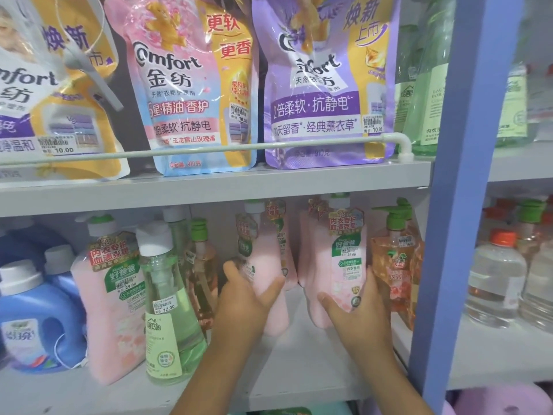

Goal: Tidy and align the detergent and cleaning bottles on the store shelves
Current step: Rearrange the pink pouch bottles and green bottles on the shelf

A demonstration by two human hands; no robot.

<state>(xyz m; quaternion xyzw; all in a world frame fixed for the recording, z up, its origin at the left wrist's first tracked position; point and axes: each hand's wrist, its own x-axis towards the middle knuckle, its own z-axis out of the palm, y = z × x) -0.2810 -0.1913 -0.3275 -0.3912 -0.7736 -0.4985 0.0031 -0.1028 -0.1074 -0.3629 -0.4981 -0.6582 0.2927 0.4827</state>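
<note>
My left hand (pixel 251 290) wraps one pink bottle (pixel 269 265), my right hand (pixel 353 298) wraps another pink bottle (pixel 338 265), both mid lower shelf (pixel 299 369) | green bottle (pixel 167 310) and orange pump bottle (pixel 392 259) alongside, uneven, still need aligning | pouches (pixel 191 85) above look roughly straight.

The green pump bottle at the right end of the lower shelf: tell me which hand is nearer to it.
Right. The right hand grips a pink bottle directly beside the green pump bottle. The left hand holds another pink bottle further left.
</note>
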